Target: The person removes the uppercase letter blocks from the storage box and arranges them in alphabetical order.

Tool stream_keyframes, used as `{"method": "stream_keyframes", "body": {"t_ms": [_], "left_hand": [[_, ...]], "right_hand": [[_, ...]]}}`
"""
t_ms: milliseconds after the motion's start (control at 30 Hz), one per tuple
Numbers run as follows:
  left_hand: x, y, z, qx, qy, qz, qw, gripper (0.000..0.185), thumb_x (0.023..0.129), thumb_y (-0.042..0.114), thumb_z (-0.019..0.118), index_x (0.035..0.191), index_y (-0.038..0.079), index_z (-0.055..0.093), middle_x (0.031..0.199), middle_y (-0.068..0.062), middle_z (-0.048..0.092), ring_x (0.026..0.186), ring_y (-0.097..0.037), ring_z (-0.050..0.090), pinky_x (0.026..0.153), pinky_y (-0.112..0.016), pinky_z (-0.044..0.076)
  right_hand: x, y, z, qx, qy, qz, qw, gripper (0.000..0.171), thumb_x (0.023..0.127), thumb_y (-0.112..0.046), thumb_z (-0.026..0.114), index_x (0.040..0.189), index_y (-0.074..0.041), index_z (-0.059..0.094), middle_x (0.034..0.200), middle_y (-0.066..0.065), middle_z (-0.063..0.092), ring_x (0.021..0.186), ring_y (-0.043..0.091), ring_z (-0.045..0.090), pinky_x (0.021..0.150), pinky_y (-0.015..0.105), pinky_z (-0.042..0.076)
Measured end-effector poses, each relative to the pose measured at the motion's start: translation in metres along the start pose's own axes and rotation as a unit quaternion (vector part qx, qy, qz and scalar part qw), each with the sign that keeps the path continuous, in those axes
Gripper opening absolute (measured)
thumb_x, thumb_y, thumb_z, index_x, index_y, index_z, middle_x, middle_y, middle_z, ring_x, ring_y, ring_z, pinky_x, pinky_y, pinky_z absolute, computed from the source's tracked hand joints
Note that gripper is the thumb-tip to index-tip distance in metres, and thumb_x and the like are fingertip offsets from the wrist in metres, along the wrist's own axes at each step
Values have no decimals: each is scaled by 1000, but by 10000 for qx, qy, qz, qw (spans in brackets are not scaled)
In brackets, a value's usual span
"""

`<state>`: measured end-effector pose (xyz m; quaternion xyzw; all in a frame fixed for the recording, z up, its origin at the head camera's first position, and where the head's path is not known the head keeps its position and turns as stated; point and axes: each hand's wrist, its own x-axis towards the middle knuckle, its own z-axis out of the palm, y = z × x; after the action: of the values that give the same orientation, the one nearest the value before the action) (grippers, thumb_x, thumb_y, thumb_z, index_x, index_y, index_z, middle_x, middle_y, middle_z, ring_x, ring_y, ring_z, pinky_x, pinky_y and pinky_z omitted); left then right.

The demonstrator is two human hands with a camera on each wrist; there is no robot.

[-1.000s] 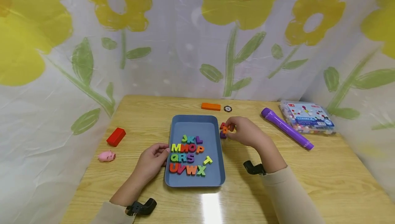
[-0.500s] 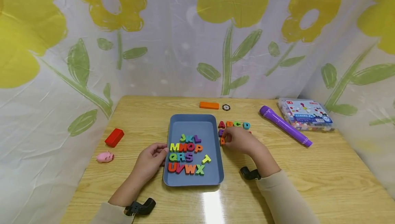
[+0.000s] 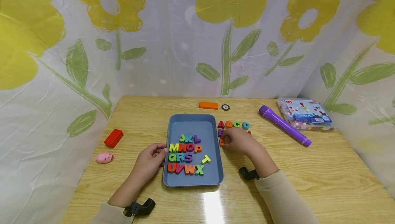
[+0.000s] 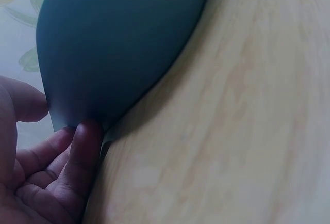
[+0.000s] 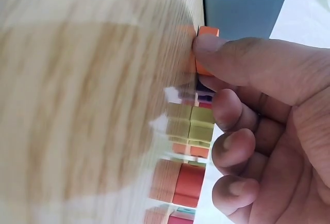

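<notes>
A pale wooden table (image 3: 308, 183) with a glossy grain fills the lower half of the head view; a strip of glare lies at bottom centre; behind and to both sides hangs a white curtain (image 3: 172, 46) printed with large yellow flowers and green leaves.

The orange letter (image 3: 222, 142) sits just right of centre in the head view, on the table, close beside the right wall of the blue tray (image 3: 213, 176); it is a small chunky block, bright orange, mostly covered by fingers so its shape cannot be read; in the right wrist view the thumb presses on its top while the other fingers curl beside it. The right hand (image 3: 239, 141) thus pinches the orange letter with bent fingers; other blocks, yellow-green, orange and red, stand in a row just beneath that hand.

The left hand (image 3: 151, 160) lies left of centre, its thumb and curled fingers gripping the tray's left rim; the left wrist view shows the fingertips under the edge.

Inside the tray coloured letters lie in rows, J to X, with a yellow T (image 3: 206, 159) apart to the right; above the right hand stand A, B, C, D (image 3: 233, 124).

Elsewhere: a red block (image 3: 113, 138) and pink pig (image 3: 104, 157) at left; an orange bar (image 3: 208, 105) at upper centre; a purple marker (image 3: 284, 125) and a plastic box (image 3: 305, 114) at right.
</notes>
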<state>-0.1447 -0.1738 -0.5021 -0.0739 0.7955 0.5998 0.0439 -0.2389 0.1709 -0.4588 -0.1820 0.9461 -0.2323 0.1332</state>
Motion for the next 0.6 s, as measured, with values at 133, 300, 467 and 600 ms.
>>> {"method": "stream_keyframes", "body": {"t_ms": [133, 300, 467, 600], "left_hand": [[-1, 1, -2, 11, 4, 30, 10000, 36, 109, 25, 68, 135, 0, 69, 116, -17, 71, 94, -18, 71, 75, -22, 62], [-2, 2, -2, 70, 29, 43, 10000, 36, 109, 25, 67, 136, 1, 69, 117, -17, 71, 94, -18, 71, 75, -22, 62], [0, 1, -1, 120, 22, 48, 9999, 35, 110, 25, 67, 136, 1, 69, 117, -17, 72, 93, -18, 71, 76, -23, 62], [0, 1, 0, 12, 11, 45, 10000, 34, 110, 23, 67, 135, 1, 69, 116, -17, 72, 92, -18, 72, 76, -24, 63]], "right_hand": [[-1, -3, -3, 19, -14, -62, 10000, 20, 93, -9, 83, 112, -7, 78, 84, 2, 63, 77, 19, 57, 69, 33, 47], [-6, -11, -24, 108, 139, -339, 9993, 20, 95, -9, 80, 115, -6, 78, 84, 3, 63, 75, 19, 55, 67, 33, 46], [3, -37, -45, 76, 437, -707, 9965, 24, 97, -13, 82, 119, -5, 77, 85, 3, 64, 74, 19, 56, 69, 34, 50], [24, -72, -40, -198, 227, -1068, 9938, 28, 98, -17, 82, 124, -7, 77, 88, 3, 64, 78, 19, 57, 73, 35, 51]]}}
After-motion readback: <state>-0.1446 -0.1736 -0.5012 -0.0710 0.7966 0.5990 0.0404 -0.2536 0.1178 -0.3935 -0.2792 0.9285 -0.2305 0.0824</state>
